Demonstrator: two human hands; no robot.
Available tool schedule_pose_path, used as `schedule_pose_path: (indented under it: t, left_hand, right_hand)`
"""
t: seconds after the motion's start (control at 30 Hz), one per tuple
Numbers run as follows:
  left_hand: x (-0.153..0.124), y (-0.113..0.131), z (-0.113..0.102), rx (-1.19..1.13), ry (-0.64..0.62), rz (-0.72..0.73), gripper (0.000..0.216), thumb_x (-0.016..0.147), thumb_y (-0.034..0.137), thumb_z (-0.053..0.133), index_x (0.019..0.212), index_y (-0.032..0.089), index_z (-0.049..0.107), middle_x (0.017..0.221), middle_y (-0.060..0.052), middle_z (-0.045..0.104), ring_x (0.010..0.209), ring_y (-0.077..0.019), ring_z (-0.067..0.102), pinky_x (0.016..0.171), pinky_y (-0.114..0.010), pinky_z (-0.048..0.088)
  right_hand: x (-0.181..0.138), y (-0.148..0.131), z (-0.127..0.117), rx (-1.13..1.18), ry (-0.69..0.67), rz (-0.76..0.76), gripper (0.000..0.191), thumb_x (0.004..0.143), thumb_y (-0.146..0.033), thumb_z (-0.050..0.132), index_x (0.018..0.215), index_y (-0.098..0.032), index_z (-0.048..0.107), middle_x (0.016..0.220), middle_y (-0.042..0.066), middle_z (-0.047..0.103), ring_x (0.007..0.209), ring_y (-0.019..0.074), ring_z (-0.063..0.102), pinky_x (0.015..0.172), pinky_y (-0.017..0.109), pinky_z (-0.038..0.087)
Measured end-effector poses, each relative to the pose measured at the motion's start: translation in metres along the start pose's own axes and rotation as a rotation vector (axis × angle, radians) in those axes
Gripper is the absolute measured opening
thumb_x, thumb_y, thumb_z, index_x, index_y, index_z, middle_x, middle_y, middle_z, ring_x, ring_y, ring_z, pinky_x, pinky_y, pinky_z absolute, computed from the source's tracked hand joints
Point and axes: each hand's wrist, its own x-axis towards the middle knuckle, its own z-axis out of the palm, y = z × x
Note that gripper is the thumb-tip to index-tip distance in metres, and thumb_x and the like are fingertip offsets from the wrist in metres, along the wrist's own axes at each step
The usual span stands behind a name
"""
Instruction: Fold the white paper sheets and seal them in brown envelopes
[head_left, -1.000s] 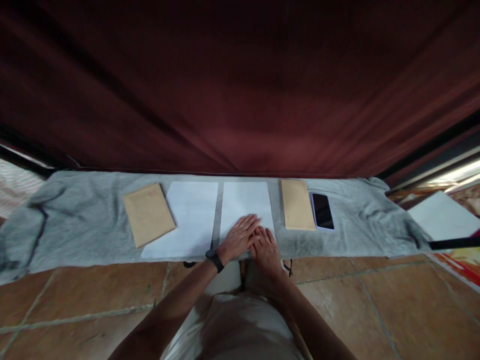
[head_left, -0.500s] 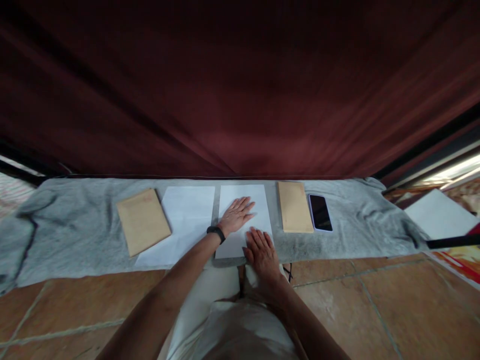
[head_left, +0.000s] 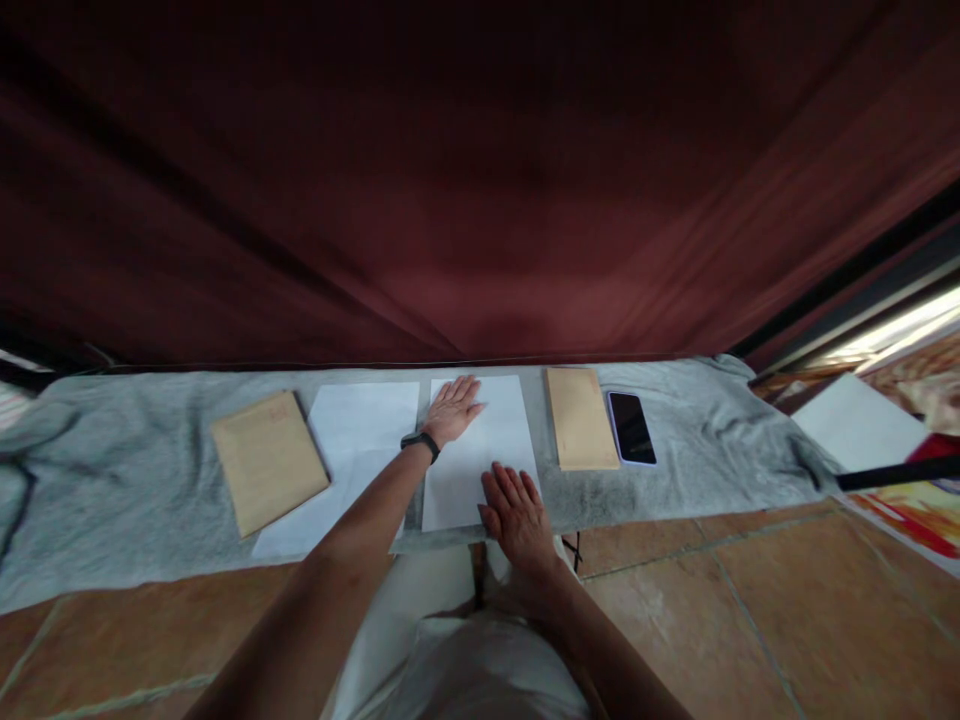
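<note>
A white sheet of paper (head_left: 499,425) lies flat in front of me on a grey cloth. My left hand (head_left: 451,408), with a dark band on its wrist, rests on the paper's upper left part, fingers stretched out. Nearer to me, my right hand (head_left: 516,508) lies with its fingers spread on the lower right corner of the same sheet. To the left is more white paper (head_left: 360,430), partly covered by a brown paper envelope (head_left: 270,460). On the right side lies a narrower stack of brown envelopes (head_left: 581,418).
A phone (head_left: 632,428) with a dark screen lies beside the right-hand envelopes. The grey cloth (head_left: 705,430) covers the narrow table, wrinkled at both ends. Behind it hangs a dark red curtain (head_left: 480,200). A white panel (head_left: 859,420) stands at the far right, above the tiled floor (head_left: 675,600).
My left hand has slid up and to the left across the sheet. My right hand stays at the lower right corner. The whole view has shifted slightly.
</note>
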Motion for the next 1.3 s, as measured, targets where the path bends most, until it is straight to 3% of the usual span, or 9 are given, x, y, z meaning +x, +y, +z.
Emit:
schedule_pose_path:
  t: [0.1,0.2,0.37,0.47,0.53,0.73,0.97,1.13,1.3]
  left_hand:
    - [0.004,0.000,-0.004,0.000,0.022,-0.057,0.060,0.105,0.046,0.031,0.155,0.015,0.041,0.161,-0.012,0.043,0.152,-0.0266,0.034,0.125,-0.047,0.025]
    - [-0.013,0.019,-0.007,-0.025,0.071,-0.125,0.059,0.106,0.042,0.028,0.153,0.011,0.042,0.158,-0.017,0.046,0.150,-0.0273,0.038,0.123,-0.047,0.030]
    - [-0.101,0.073,-0.002,-0.082,0.092,0.084,0.056,0.106,0.038,0.030,0.156,0.014,0.037,0.161,-0.013,0.042,0.153,-0.0234,0.033,0.125,-0.046,0.030]
    - [-0.148,0.093,-0.001,-0.040,0.068,0.066,0.054,0.106,0.035,0.033,0.155,0.012,0.038,0.162,-0.015,0.040,0.154,-0.0252,0.031,0.126,-0.049,0.028]
    - [-0.162,0.098,-0.003,-0.011,0.065,0.034,0.055,0.105,0.037,0.037,0.154,0.012,0.040,0.162,-0.016,0.040,0.154,-0.0271,0.030,0.126,-0.051,0.027]
    - [-0.158,0.098,-0.008,0.025,0.036,0.026,0.055,0.104,0.038,0.040,0.150,0.008,0.044,0.158,-0.018,0.045,0.152,-0.0289,0.033,0.126,-0.052,0.028]
    - [-0.160,0.097,-0.004,0.057,0.065,0.030,0.056,0.105,0.040,0.038,0.153,0.012,0.041,0.161,-0.014,0.041,0.154,-0.0265,0.030,0.126,-0.051,0.028]
    - [-0.159,0.097,-0.007,0.090,0.048,0.024,0.056,0.105,0.041,0.038,0.152,0.012,0.043,0.161,-0.013,0.041,0.153,-0.0258,0.031,0.125,-0.049,0.031]
    - [-0.158,0.098,-0.008,0.078,0.054,0.012,0.056,0.105,0.043,0.037,0.152,0.013,0.043,0.161,-0.011,0.041,0.153,-0.0245,0.032,0.126,-0.047,0.030]
  right_hand:
    - [0.000,-0.001,-0.001,-0.004,0.004,-0.002,0.050,0.104,-0.033,0.051,0.152,-0.020,0.045,0.157,0.012,0.048,0.146,0.0278,0.043,0.121,0.054,0.034]
    - [0.001,-0.003,-0.002,0.011,0.017,0.010,0.049,0.103,-0.032,0.051,0.151,-0.021,0.047,0.156,0.011,0.049,0.145,0.0277,0.044,0.121,0.053,0.034]
    - [0.003,0.003,-0.001,0.118,0.006,0.071,0.043,0.104,-0.024,0.044,0.146,-0.021,0.054,0.151,0.010,0.056,0.141,0.0247,0.049,0.122,0.051,0.035]
    - [0.017,0.014,-0.001,0.234,0.026,0.096,0.042,0.106,-0.025,0.038,0.143,-0.016,0.057,0.145,0.013,0.061,0.138,0.0231,0.053,0.118,0.047,0.042]
    - [0.035,0.019,0.000,0.273,0.047,0.097,0.045,0.107,-0.027,0.035,0.145,-0.013,0.055,0.148,0.015,0.058,0.141,0.0230,0.050,0.117,0.045,0.044]
    - [0.095,0.029,0.019,0.168,-0.075,-0.064,0.046,0.107,-0.028,0.038,0.148,-0.012,0.051,0.156,0.013,0.050,0.147,0.0231,0.042,0.122,0.045,0.035]
    - [0.144,0.068,0.032,-0.021,-0.138,0.002,0.048,0.107,-0.037,0.040,0.151,-0.019,0.048,0.160,0.010,0.044,0.146,0.0228,0.044,0.124,0.045,0.028]
    - [0.179,0.098,0.030,-0.083,-0.156,0.119,0.050,0.107,-0.032,0.039,0.155,-0.017,0.043,0.158,0.012,0.045,0.145,0.0237,0.045,0.126,0.047,0.024]
    - [0.190,0.101,0.028,-0.073,-0.091,0.189,0.053,0.106,-0.029,0.035,0.157,-0.012,0.039,0.157,0.016,0.046,0.146,0.0267,0.043,0.125,0.051,0.024]
